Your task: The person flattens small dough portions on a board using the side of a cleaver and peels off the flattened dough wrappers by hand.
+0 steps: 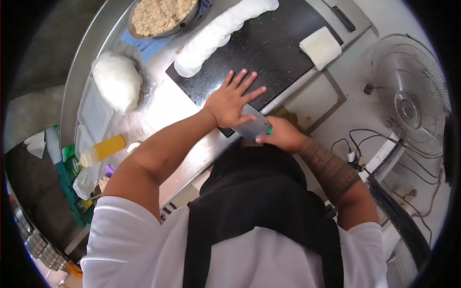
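Note:
Fingers spread, my left hand (232, 102) is at the near edge of the black board (273, 53), its thumb reaching over the wide blade. My right hand (283, 134) is closed round the handle of this cleaver (253, 126), just in front of my apron; a bit of green shows at the handle. What lies under my left palm is hidden. Overlapping thin white rounds (216, 38) form a long row along the board's far left side. A stack of white square sheets (321, 48) sits at the board's right edge.
A metal bowl of chunky filling (163, 17) rests on a blue cloth (146, 47). Left are a plastic-wrapped white mass (116, 82), clear lids (94, 108) and a yellow bottle (103, 150). A fan (408, 103) and cables (379, 137) are at right.

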Action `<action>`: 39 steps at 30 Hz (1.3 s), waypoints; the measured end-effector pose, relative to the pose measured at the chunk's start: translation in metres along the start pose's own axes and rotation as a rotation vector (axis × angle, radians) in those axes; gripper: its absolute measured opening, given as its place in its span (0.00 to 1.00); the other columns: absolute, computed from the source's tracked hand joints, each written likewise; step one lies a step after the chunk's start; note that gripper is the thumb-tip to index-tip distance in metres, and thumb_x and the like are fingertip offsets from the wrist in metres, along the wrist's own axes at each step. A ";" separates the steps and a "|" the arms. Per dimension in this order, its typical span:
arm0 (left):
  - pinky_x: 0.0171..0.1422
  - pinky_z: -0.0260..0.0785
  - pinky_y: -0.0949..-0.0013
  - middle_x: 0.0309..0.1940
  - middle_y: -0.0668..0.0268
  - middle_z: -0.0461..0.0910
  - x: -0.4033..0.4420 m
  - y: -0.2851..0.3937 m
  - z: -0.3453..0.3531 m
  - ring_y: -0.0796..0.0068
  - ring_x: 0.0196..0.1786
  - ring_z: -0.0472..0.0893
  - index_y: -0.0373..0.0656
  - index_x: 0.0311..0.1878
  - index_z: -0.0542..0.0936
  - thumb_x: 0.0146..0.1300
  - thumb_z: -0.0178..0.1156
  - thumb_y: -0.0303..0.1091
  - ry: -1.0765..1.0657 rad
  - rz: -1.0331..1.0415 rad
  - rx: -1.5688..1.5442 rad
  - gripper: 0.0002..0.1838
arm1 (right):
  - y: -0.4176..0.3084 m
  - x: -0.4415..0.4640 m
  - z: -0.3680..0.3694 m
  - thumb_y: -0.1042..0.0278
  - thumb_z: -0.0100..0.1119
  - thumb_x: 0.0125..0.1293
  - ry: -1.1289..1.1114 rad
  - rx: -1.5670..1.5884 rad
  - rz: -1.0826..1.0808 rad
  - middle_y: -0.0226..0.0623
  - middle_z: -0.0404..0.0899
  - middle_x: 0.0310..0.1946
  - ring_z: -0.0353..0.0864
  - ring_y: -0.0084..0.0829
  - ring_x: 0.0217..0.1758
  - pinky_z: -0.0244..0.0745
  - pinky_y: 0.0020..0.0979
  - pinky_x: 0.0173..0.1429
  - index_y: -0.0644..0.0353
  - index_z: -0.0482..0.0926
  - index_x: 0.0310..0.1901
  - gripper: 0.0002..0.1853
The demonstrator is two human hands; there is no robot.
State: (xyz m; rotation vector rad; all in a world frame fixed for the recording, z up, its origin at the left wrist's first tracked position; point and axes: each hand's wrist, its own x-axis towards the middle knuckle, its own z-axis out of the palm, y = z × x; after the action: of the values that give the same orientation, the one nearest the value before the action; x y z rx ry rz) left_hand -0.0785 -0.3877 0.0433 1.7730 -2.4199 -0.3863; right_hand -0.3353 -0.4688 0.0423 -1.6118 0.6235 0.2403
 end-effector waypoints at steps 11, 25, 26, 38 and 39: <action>0.89 0.39 0.26 0.91 0.49 0.51 0.026 -0.013 0.001 0.37 0.91 0.50 0.65 0.90 0.58 0.74 0.54 0.71 0.018 -0.054 0.104 0.47 | -0.011 0.008 -0.021 0.51 0.80 0.65 0.123 -0.277 0.058 0.59 0.88 0.49 0.88 0.59 0.58 0.81 0.50 0.61 0.67 0.79 0.59 0.32; 0.89 0.39 0.25 0.91 0.53 0.51 0.037 0.006 0.012 0.40 0.91 0.51 0.69 0.90 0.59 0.69 0.55 0.77 0.051 0.227 0.035 0.50 | 0.013 -0.032 0.022 0.54 0.80 0.66 0.283 -0.210 0.130 0.55 0.88 0.54 0.88 0.51 0.60 0.81 0.46 0.64 0.66 0.79 0.66 0.34; 0.89 0.39 0.25 0.91 0.53 0.51 0.040 0.003 0.010 0.41 0.91 0.51 0.69 0.90 0.59 0.69 0.55 0.77 0.063 0.209 0.063 0.50 | 0.016 -0.030 0.018 0.53 0.80 0.66 0.305 -0.243 0.143 0.53 0.88 0.55 0.88 0.49 0.59 0.81 0.45 0.63 0.65 0.79 0.66 0.34; 0.89 0.42 0.25 0.91 0.50 0.50 0.036 -0.034 -0.001 0.40 0.91 0.52 0.67 0.90 0.58 0.66 0.60 0.77 0.190 0.258 0.107 0.53 | 0.009 -0.010 0.023 0.51 0.79 0.66 0.275 -0.132 -0.085 0.55 0.88 0.56 0.88 0.50 0.61 0.80 0.45 0.65 0.67 0.80 0.66 0.35; 0.88 0.41 0.23 0.91 0.52 0.51 0.027 -0.017 0.008 0.40 0.90 0.53 0.67 0.90 0.59 0.66 0.59 0.77 0.048 0.220 0.145 0.53 | 0.022 -0.014 0.032 0.49 0.79 0.65 0.270 -0.140 -0.093 0.56 0.88 0.56 0.88 0.53 0.61 0.81 0.47 0.64 0.67 0.80 0.65 0.35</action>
State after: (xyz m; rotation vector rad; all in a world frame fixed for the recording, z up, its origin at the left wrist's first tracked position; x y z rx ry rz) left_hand -0.0733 -0.4175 0.0295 1.5234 -2.6315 -0.1466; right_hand -0.3524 -0.4350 0.0259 -1.8208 0.7482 -0.0038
